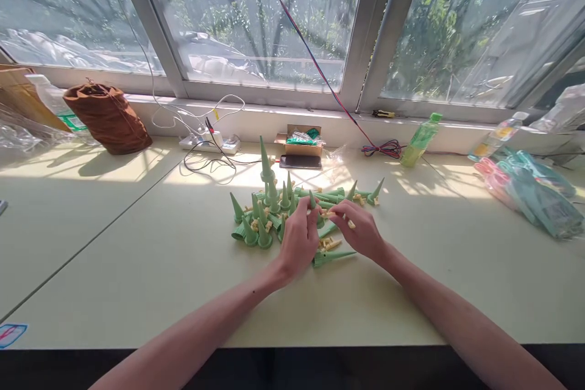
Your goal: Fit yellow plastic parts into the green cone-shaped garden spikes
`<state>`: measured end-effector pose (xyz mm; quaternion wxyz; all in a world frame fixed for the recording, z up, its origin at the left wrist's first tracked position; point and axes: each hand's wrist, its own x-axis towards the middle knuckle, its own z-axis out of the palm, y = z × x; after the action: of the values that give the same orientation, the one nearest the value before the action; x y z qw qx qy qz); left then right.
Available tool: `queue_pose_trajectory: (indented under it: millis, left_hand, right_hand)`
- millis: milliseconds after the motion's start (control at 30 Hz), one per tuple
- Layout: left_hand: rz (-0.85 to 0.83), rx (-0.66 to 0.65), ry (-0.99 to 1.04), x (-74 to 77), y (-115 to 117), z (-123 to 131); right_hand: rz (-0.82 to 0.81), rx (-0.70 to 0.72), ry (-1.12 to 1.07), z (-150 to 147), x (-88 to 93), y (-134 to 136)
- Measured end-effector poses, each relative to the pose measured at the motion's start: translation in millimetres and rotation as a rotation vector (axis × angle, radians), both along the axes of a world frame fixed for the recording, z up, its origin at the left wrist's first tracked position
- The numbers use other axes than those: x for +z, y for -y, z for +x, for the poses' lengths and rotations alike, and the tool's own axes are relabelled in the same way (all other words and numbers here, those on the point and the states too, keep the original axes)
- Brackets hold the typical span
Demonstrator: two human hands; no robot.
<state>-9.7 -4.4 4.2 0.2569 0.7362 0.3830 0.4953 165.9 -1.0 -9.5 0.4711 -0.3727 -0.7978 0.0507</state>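
Observation:
Green plastic cones (264, 235) and green tubes lie and stand in a pile in the middle of the table. My left hand (300, 236) is closed around one green cone (312, 200), its tip pointing up between thumb and fingers. Just to the right, my right hand (359, 228) pinches a small cream plastic piece (327, 214) against the side of that cone. More cream pieces (329, 244) lie below the hands, near a cone on its side (333, 257). The palms hide part of the pile.
Behind the pile lie a phone (300, 162) and a small open carton (303, 148). A power strip (209, 145) with cables stands at the back left, near a brown drawstring bag (108, 119). A green bottle (420, 141) and plastic bags (532, 192) are on the right.

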Motion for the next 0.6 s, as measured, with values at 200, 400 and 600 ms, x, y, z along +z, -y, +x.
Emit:
queue_pose_trajectory:
  millis: [200, 400, 600]
  left_hand:
    - [-0.01, -0.019, -0.014, 1.6, 0.3, 0.1]
    - [0.011, -0.019, -0.058, -0.8, -0.2, 0.8]
    - [0.022, -0.008, -0.066, -0.9, -0.3, 0.6]
  right_hand:
    - [0.016, -0.026, 0.029, 0.1, 1.4, -0.4]
    - [0.007, -0.044, 0.052, 1.2, -0.3, -0.8]
    - [-0.026, -0.039, 0.012, 3.2, -2.0, 0.0]
